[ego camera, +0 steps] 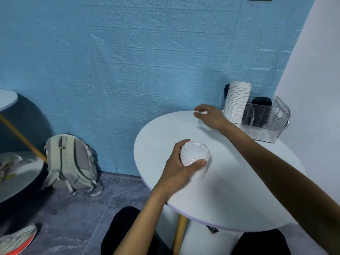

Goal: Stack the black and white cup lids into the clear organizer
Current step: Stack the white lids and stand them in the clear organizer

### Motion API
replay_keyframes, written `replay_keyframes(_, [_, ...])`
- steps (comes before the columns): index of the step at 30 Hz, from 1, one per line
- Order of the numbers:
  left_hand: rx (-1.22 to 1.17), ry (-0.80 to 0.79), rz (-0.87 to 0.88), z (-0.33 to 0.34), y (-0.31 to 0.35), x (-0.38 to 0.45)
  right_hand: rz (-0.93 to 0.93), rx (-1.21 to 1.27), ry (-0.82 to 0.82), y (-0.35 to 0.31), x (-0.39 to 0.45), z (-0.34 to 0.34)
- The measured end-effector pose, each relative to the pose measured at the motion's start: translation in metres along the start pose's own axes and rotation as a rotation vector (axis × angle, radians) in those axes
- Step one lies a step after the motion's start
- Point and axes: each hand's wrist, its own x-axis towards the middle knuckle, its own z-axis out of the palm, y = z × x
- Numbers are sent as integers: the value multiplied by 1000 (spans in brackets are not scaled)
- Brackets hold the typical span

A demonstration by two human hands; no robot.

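A short stack of white cup lids (195, 157) stands on the round white table (230, 190), and my left hand (179, 166) grips it from the left side. My right hand (207, 115) reaches across the far edge of the table, its fingers closed on a white lid (201, 112) that is mostly hidden. The clear organizer (266, 124) sits at the back right against the wall. A tall stack of white lids (237, 102) fills its left compartment, and black lids (261, 103) show in the compartment beside it.
A blue brick-pattern wall runs close behind the table, and a white wall closes the right side. On the floor at the left leans a grey backpack (71, 162). Another round table (7, 100) with a wooden leg stands at the far left. A sneaker (16, 240) lies at bottom left.
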Motion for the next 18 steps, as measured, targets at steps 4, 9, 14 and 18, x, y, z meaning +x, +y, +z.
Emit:
replay_keyframes(4, [-9,18,-14,1,-2,1,45,-274,11,13,56,9])
replay_keyframes(9, [15,26,-36,1,-3,3,205,-413,44,30,105,12])
replay_keyframes(14, [39,23,-33,0,0,0,297,-512,23,51,129,22])
replay_keyframes(18, [28,11,-48,0,1,0,369,-589,-13,58,141,22])
